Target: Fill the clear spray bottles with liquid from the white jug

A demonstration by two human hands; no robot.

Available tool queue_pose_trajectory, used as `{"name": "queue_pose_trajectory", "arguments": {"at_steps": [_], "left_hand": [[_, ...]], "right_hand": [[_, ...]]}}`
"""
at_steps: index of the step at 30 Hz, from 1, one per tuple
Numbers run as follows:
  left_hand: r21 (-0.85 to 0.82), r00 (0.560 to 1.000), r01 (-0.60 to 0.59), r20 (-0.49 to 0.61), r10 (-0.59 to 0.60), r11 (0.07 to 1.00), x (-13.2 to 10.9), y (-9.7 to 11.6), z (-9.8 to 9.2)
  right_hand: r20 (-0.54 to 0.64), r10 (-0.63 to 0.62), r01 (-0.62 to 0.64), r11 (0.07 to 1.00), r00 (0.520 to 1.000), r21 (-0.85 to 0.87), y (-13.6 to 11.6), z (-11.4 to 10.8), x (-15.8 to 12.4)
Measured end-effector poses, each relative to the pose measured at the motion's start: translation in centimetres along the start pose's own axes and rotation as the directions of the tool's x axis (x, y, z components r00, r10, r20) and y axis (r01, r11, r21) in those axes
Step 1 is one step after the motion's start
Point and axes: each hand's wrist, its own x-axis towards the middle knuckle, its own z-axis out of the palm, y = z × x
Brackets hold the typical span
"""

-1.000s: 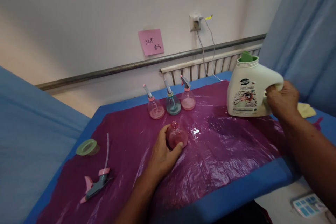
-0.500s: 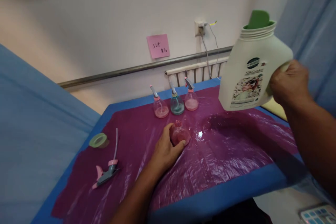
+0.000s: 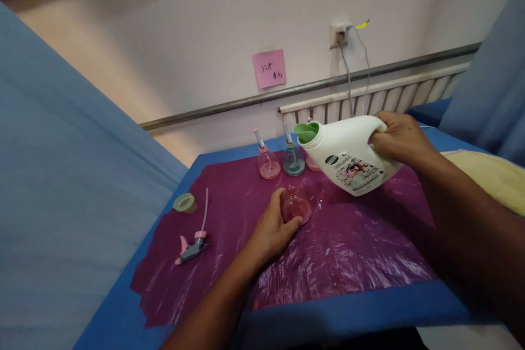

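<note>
My left hand (image 3: pixel 275 225) is closed around the side of an open pink spray bottle (image 3: pixel 296 209) that stands upright on a purple plastic sheet (image 3: pixel 238 229). By its handle, my right hand (image 3: pixel 396 134) grips a white detergent jug (image 3: pixel 356 153), tilted so its green spout (image 3: pixel 307 131) points left, above and slightly right of the bottle's neck. No stream of liquid can be made out. A grey-and-pink spray head (image 3: pixel 193 249) with its tube lies to the left. Near it sits a pale green jug cap (image 3: pixel 184 202).
Behind stand a pink spray bottle (image 3: pixel 268 167), a teal one (image 3: pixel 294 163) and another pink one (image 3: pixel 312 164), partly hidden by the jug. Blue curtains (image 3: pixel 74 175) hang at both sides. A yellow cloth item (image 3: pixel 488 175) lies at right. A radiator (image 3: pixel 394 95) runs along the wall.
My right hand has brought the jug left and down, tipping it from nearly upright to a steep slant toward the bottle. My left hand still holds the bottle. The view has shifted.
</note>
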Motion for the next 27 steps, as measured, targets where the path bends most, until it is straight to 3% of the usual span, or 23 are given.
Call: {"name": "queue_pose_trajectory", "arguments": {"at_steps": [8, 17, 22, 27], "left_hand": [[-0.070, 0.994, 0.028, -0.103, -0.035, 0.997, -0.5, -0.2, 1.3], [-0.063, 0.968, 0.065, -0.239, -0.078, 0.996, -0.3, 1.5, 1.7], [-0.091, 0.959, 0.036, -0.278, -0.060, 0.995, -0.3, 2.4, 0.8], [0.053, 0.965, 0.036, -0.260, -0.021, 0.998, -0.9, 4.4, -1.5]], "right_hand": [[0.167, -0.068, 0.083, 0.993, 0.984, -0.083, 0.1, 0.0, 2.1], [0.270, -0.060, 0.129, 0.961, 0.961, -0.246, 1.2, -2.3, 2.9], [0.355, -0.057, 0.174, 0.936, 0.933, -0.305, 2.4, -2.8, 3.9], [0.366, -0.068, 0.197, 0.923, 0.928, -0.330, 2.6, -2.4, 3.9]]}}
